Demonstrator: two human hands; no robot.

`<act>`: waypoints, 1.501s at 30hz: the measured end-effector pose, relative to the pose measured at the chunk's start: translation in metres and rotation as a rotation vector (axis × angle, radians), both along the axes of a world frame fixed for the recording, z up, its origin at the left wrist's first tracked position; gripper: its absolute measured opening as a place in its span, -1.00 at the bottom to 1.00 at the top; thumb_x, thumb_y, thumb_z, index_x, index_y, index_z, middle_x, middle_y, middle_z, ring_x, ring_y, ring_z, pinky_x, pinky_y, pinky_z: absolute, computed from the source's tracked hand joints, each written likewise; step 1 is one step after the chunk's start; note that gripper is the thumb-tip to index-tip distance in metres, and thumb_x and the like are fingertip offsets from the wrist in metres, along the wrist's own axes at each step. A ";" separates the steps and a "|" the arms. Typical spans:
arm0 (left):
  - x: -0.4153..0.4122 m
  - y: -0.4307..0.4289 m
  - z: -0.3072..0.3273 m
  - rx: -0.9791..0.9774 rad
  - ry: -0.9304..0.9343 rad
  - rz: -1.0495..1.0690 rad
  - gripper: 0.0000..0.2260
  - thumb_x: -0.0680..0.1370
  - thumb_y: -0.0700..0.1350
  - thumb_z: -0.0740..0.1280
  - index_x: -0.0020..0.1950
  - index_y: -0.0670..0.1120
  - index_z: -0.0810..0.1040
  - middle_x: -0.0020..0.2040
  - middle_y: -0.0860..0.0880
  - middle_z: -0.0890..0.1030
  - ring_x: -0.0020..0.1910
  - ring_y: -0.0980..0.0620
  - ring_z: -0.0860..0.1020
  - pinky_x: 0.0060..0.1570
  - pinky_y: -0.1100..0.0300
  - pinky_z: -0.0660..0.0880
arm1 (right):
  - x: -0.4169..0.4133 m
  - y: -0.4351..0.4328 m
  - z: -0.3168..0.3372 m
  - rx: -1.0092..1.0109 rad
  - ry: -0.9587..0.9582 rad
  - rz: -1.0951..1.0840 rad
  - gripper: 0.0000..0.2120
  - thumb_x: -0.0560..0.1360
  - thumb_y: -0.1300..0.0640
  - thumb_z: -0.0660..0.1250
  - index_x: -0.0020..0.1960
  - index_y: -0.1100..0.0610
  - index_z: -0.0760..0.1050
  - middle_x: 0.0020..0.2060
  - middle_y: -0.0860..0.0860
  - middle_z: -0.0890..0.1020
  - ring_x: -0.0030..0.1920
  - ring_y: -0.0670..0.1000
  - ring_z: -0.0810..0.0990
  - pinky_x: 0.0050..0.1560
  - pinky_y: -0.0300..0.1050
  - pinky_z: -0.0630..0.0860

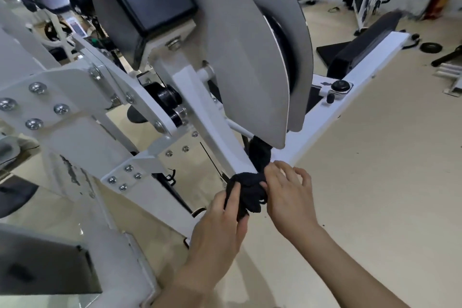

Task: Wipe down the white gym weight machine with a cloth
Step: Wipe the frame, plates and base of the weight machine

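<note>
Head view — left hand [220,227] grips cloth [248,191], masking bar [215,132] end; right hand [290,197], fingers loose, touches it.

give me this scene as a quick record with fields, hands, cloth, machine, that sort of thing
place: gym, pale floor, other equipment behind
machine: white weight machine, bolted frame plates, large grey disc above the lower bars
cloth: dark cloth, bunched against the joint where the white bars meet
left: left hand grips the cloth from below
right: right hand touches the cloth's right side, other fingers spread; a pinch cannot be told
stage: wiping at the lower frame joint
</note>
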State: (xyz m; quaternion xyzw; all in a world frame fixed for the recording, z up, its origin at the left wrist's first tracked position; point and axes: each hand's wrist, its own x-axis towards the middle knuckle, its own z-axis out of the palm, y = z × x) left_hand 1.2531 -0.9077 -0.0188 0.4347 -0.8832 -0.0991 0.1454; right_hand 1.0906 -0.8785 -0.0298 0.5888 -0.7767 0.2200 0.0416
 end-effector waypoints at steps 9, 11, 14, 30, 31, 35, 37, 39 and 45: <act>-0.018 0.000 -0.004 0.008 0.038 0.145 -0.65 0.45 -0.10 0.45 0.23 -0.08 0.56 0.16 -0.06 0.55 0.12 -0.12 0.49 0.13 -0.05 0.46 | -0.023 0.017 -0.001 -0.040 0.068 0.185 -0.72 0.64 0.06 0.02 0.05 0.11 0.49 0.11 -0.07 0.57 0.22 0.09 0.49 -0.08 -0.08 0.40; -0.024 0.002 -0.004 -0.097 -0.013 0.185 -0.66 0.37 -0.08 0.49 0.12 -0.06 0.60 0.15 -0.09 0.55 0.11 -0.14 0.46 0.04 -0.12 0.46 | -0.023 0.022 -0.001 -0.124 0.087 0.127 -0.64 0.66 0.03 0.02 -0.11 0.12 0.51 -0.11 -0.05 0.58 0.06 0.12 0.54 -0.13 -0.11 0.43; -0.014 -0.005 -0.003 -0.163 -0.075 0.249 -0.69 0.37 -0.12 0.43 0.11 0.04 0.59 0.14 -0.06 0.50 0.07 -0.09 0.39 -0.06 -0.03 0.38 | 0.002 0.021 -0.003 -0.235 0.036 0.087 -0.62 0.61 -0.03 0.19 -0.26 0.14 0.55 -0.26 0.02 0.55 -0.15 0.14 0.50 -0.19 -0.07 0.49; -0.032 -0.050 -0.020 0.935 0.729 0.087 -0.56 0.45 0.17 0.36 0.27 0.04 0.45 0.16 0.06 0.62 0.20 0.10 0.55 0.28 0.00 0.45 | 0.025 0.028 -0.003 0.018 -0.485 0.091 -0.54 0.51 -0.04 0.34 0.35 -0.01 0.30 -0.03 -0.12 0.41 -0.11 -0.11 0.46 -0.26 -0.36 0.30; -0.033 -0.048 -0.025 0.940 0.749 0.120 -0.58 0.42 0.20 0.37 0.22 0.07 0.49 0.10 0.09 0.65 0.15 0.11 0.58 0.25 0.02 0.47 | 0.025 0.027 -0.003 0.015 -0.512 0.086 -0.56 0.50 -0.03 0.34 0.32 -0.04 0.30 -0.04 -0.13 0.45 -0.13 -0.14 0.46 -0.28 -0.38 0.31; -0.035 -0.010 -0.042 0.658 0.831 0.349 -0.80 0.55 0.21 0.24 -0.03 0.12 0.50 -0.16 0.09 0.64 -0.10 0.17 0.58 -0.11 0.24 0.46 | 0.025 0.027 -0.004 0.064 -0.639 0.105 -0.59 0.48 0.11 0.36 0.20 -0.12 0.25 -0.10 -0.21 0.52 -0.19 -0.18 0.50 -0.31 -0.38 0.36; -0.033 0.017 -0.051 0.556 0.689 0.373 -0.85 0.61 0.12 0.19 -0.08 0.10 0.43 -0.24 0.12 0.56 -0.21 0.14 0.52 -0.23 0.25 0.34 | 0.025 0.030 -0.007 0.138 -0.647 0.108 -0.60 0.46 0.18 0.33 0.13 -0.13 0.21 -0.18 -0.17 0.52 -0.23 -0.11 0.51 -0.34 -0.28 0.38; -0.030 0.041 -0.056 0.586 0.633 0.329 -0.91 0.62 0.06 0.19 -0.07 0.13 0.41 -0.23 0.14 0.56 -0.21 0.18 0.51 -0.23 0.26 0.33 | 0.024 0.039 -0.009 0.173 -0.623 0.117 -0.63 0.46 0.21 0.30 0.07 -0.15 0.22 -0.18 -0.16 0.51 -0.22 -0.05 0.52 -0.29 -0.20 0.45; -0.050 -0.006 -0.021 0.669 0.996 0.401 -0.68 0.65 0.02 0.12 0.39 0.01 0.38 0.23 0.06 0.58 0.22 0.11 0.52 0.21 0.21 0.43 | 0.022 0.022 0.004 -0.049 -0.329 0.145 -0.51 0.52 0.26 0.30 0.42 0.15 0.28 0.18 0.08 0.43 0.04 0.08 0.53 -0.13 -0.09 0.53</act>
